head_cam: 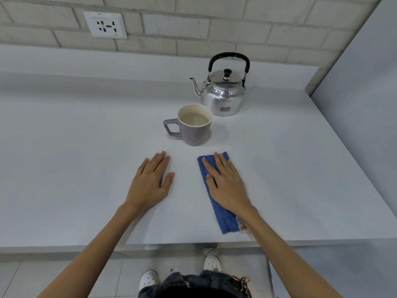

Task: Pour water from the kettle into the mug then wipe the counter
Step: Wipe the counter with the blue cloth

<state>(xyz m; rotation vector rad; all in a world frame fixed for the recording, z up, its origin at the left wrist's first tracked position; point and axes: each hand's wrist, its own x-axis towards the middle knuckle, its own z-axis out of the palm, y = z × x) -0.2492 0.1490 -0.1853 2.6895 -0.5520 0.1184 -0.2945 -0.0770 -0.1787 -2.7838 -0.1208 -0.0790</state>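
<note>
The right hand (225,183) lies flat, fingers spread, on a folded blue cloth (219,203) in the lower right of centre of the frame; it presses down on the cloth and does not grip it, which suits sliding the cloth over the surface (75,147) to wipe. The left hand (150,181) rests open and empty, palm down, on bare surface just left of centre, probably to steady the body while the other arm works. The cloth is a long narrow strip running toward the near edge, a bit of white and red fabric showing at its lower end.

Above the hands, in the middle of the frame, the purple mug (194,125) stands upright with its handle to the left, filled close to the pale rim with water, so the pour looks done. The metal kettle (223,95) sits upright just behind and right of it, lid on, black handle raised, spout toward the left; its contents cannot be seen
</note>
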